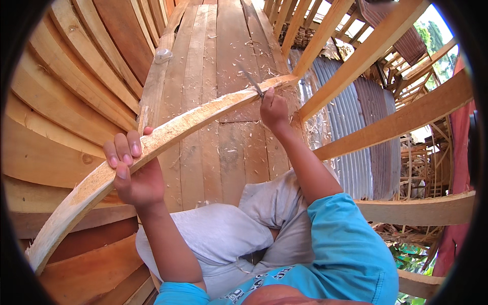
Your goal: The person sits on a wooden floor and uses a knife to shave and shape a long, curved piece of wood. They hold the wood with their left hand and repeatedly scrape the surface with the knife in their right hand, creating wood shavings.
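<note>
A long, pale wooden beam [190,122] runs across in front of me from the lower left up to the right, its upper face rough and fibrous. My left hand [140,175] is closed around it on the left, fingers over the far edge and thumb on the near side. Toward the beam's right end, my right hand [274,109] is closed on a knife [250,77]. The thin, dark blade points up and left across the beam; most of its handle is hidden in my fist.
Wood shavings lie scattered over the plank floor [203,168], with a small clear container [162,56] at the far left. Curved boards [61,101] line the left. On the right stand wooden posts [356,56] and corrugated metal sheets [345,117].
</note>
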A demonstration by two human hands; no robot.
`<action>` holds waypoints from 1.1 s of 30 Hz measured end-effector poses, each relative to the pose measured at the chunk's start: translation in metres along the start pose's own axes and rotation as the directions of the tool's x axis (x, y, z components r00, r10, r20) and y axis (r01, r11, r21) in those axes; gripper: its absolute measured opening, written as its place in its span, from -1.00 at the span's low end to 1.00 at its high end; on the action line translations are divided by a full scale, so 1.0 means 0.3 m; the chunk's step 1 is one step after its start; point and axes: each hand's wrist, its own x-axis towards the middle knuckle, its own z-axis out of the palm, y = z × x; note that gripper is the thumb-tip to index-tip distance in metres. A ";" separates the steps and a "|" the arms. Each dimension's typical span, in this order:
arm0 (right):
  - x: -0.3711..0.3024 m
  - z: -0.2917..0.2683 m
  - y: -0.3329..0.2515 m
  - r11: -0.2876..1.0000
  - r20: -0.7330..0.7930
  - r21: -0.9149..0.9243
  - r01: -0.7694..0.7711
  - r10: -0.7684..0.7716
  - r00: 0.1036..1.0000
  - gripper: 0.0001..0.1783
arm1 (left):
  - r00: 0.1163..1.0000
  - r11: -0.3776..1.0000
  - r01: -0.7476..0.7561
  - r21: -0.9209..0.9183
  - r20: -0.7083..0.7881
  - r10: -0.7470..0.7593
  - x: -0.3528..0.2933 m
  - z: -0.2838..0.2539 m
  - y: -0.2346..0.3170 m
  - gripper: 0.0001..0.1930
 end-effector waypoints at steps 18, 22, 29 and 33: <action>0.185 0.076 0.460 0.821 -0.207 0.384 -0.422 0.522 0.827 -0.39 | 0.996 0.997 0.042 -0.065 0.083 -0.037 0.011 0.035 -0.040 -0.78; 0.113 0.029 0.291 0.757 0.132 0.442 -0.481 0.475 0.870 -0.37 | 0.995 0.998 -0.020 -0.057 0.097 0.026 0.002 -0.004 -0.055 -0.75; 0.027 -0.136 0.221 0.996 -0.150 -0.028 -0.088 0.083 0.985 -0.23 | 0.999 0.993 -0.015 0.113 0.038 0.011 -0.006 0.028 -0.103 -0.76; 0.090 -0.055 0.334 0.863 -0.303 0.213 -0.458 0.504 0.809 -0.25 | 0.983 0.991 0.086 0.101 0.151 -0.101 0.011 0.019 -0.153 -0.80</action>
